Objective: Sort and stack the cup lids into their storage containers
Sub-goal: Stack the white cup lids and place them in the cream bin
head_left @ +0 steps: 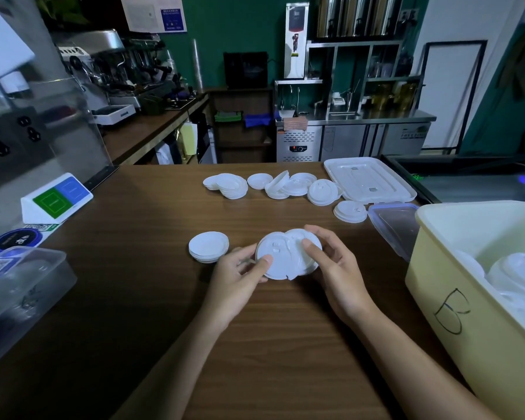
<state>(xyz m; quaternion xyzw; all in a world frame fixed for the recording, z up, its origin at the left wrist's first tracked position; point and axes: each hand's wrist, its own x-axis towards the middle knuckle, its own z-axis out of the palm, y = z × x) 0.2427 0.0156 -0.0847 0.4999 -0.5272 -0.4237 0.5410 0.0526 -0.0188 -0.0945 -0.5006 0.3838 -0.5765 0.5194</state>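
Both hands hold white cup lids (281, 259) just above the wooden counter. My left hand (240, 275) pinches the front lid, thumb on its top. My right hand (334, 262) grips the overlapping lid behind it, fingers curled over the rim. A small stack of flat white lids (208, 247) lies to the left of my hands. Several loose lids (273, 184) are scattered at the far side, with one more stack (349, 211) near the right. A yellow bin marked "B" (455, 268) on the right holds lids. A clear container (22, 286) sits at the left.
A white tray lid (369, 180) and a clear blue-rimmed lid (396, 227) lie at the far right. A white sign stand (56, 198) and a round blue sticker (17, 239) sit at the left. The counter's far edge drops to a kitchen aisle.
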